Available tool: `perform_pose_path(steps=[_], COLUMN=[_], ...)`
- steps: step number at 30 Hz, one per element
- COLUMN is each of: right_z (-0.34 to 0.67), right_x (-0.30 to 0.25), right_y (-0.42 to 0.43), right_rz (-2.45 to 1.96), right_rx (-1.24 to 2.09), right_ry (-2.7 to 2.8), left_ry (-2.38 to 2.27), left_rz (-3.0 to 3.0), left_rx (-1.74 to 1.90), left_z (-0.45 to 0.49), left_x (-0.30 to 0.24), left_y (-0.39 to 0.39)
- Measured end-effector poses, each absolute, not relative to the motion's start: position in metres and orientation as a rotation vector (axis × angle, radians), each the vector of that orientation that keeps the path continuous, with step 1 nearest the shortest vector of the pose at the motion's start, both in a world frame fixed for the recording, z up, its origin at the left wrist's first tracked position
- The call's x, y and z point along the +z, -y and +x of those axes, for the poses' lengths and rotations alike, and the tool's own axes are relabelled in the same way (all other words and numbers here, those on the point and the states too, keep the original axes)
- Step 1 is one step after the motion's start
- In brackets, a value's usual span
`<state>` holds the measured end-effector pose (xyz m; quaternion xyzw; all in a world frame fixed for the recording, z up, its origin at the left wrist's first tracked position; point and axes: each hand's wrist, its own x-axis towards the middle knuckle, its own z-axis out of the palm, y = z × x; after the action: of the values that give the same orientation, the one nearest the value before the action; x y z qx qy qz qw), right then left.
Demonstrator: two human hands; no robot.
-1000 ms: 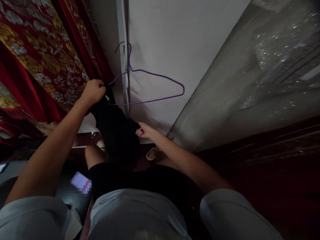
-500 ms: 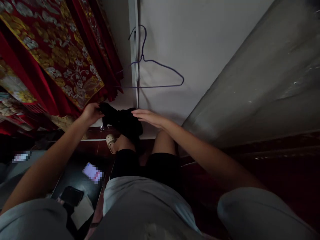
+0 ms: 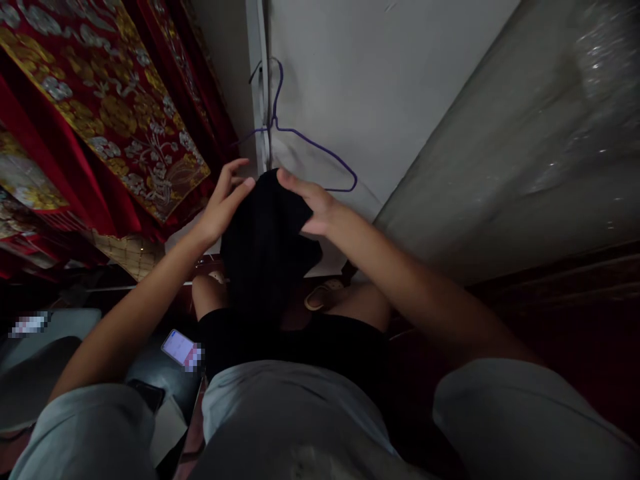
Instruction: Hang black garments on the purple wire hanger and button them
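Note:
A black garment (image 3: pixel 265 240) hangs folded between my two hands in front of me. My left hand (image 3: pixel 223 200) holds its upper left edge, thumb and fingers partly spread against the cloth. My right hand (image 3: pixel 310 200) grips the upper right edge, fingers curled over the top. Just behind the garment a purple wire hanger (image 3: pixel 305 143) hangs on a white wall by a white pipe (image 3: pixel 260 87). The hanger's lower left part is hidden by the garment.
A red and gold patterned cloth (image 3: pixel 100 107) hangs at the left. A grey glittery surface (image 3: pixel 525 133) slopes at the right. Below are my bare knees, sandals (image 3: pixel 320 297), a lit phone (image 3: pixel 180 348) on a dark seat, and dark red wood at the right.
Both hands have risen with the black garment from knee height up to just in front of the hanger, and come closer together on its top edge.

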<state>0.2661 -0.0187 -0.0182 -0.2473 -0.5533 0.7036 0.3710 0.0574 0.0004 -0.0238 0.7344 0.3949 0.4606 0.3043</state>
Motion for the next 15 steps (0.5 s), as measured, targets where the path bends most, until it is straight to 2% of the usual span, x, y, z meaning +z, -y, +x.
perform_pose_path(steps=[5, 8, 11, 13, 15], right_z=[0.28, 0.295, 0.314, 0.324, 0.327], right_x=[-0.009, 0.001, 0.008, 0.004, -0.009], right_y=[0.026, 0.021, 0.002, -0.019, -0.043], right_rz=[-0.746, -0.815, -0.942, -1.021, -1.061], right_rx=[1.929, 1.873, 1.393, 0.88, 0.53], right_ry=[1.716, 2.034, 2.275, 2.199, 2.019], left_ry=[-0.88, -0.908, -0.986, -1.14, -1.331], left_rz=[1.641, 1.644, 2.032, 2.315, 2.476], left_rx=[0.644, 0.42, 0.248, 0.104, -0.023], left_z=[0.067, 0.072, 0.06, 0.044, 0.024], left_x=[-0.06, -0.078, -0.082, -0.077, -0.072], left_y=[0.014, 0.034, 0.028, 0.011, -0.009])
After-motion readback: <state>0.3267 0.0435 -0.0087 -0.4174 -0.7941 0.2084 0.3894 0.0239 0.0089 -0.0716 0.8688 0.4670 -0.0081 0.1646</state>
